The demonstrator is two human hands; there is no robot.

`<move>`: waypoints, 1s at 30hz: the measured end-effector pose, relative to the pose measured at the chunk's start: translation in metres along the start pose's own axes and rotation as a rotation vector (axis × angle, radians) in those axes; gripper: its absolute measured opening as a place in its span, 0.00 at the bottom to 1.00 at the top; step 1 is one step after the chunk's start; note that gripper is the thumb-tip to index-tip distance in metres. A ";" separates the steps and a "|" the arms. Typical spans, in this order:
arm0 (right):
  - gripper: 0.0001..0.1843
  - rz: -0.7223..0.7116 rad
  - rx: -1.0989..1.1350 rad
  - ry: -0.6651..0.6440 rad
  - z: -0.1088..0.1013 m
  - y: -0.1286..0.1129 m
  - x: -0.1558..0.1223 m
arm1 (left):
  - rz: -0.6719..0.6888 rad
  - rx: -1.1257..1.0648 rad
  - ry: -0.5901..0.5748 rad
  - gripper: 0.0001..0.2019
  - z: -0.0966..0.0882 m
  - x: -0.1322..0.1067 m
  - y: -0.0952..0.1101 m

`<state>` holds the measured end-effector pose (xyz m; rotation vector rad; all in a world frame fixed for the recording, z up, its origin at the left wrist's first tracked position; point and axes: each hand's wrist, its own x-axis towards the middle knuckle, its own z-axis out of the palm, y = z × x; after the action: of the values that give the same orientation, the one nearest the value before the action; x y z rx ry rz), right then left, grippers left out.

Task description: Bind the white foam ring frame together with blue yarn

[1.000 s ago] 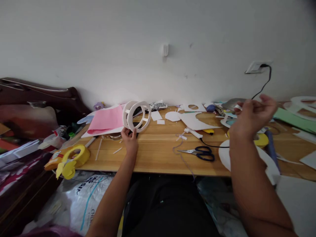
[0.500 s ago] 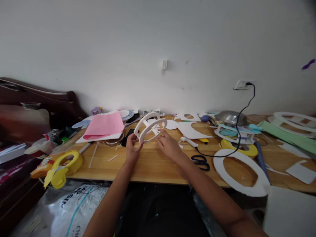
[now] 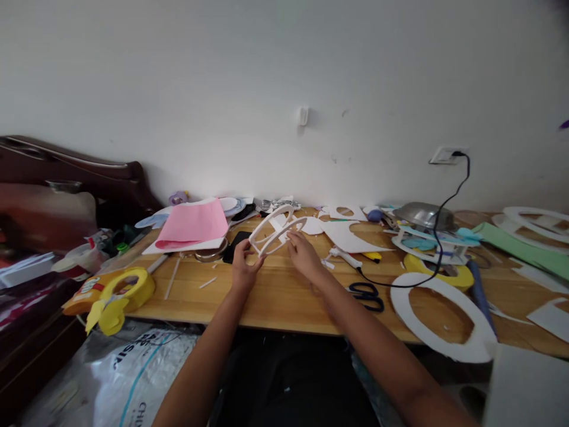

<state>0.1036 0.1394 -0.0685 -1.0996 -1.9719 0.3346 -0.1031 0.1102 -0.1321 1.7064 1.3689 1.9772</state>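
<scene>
A white frame (image 3: 281,229) of two joined rings hangs tilted above the table (image 3: 275,302), between a person's hands: the left hand (image 3: 246,267) pinches the edge nearest it, while the right hand (image 3: 306,255) touches the opposite side, its grip too hidden to tell. The frame looks light and fairly stiff, its thin joining strips likely to bend or come loose, making the ring edges the safer hold. One second earlier, the left hand held it alone, more upright, the right raised well away.
</scene>
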 end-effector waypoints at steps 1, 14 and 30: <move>0.17 -0.003 0.025 0.046 -0.005 -0.002 -0.006 | -0.008 0.002 0.008 0.28 0.000 0.000 -0.001; 0.29 0.175 -0.027 1.086 -0.184 0.013 -0.126 | -0.103 -0.059 0.106 0.27 0.000 0.007 -0.009; 0.07 0.316 -0.168 -0.251 -0.068 0.006 -0.167 | 0.130 0.106 -0.268 0.36 0.007 -0.003 -0.001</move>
<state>0.2045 -0.0014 -0.1193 -1.5482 -2.0703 0.5017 -0.0967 0.1117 -0.1356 2.0684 1.3173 1.6848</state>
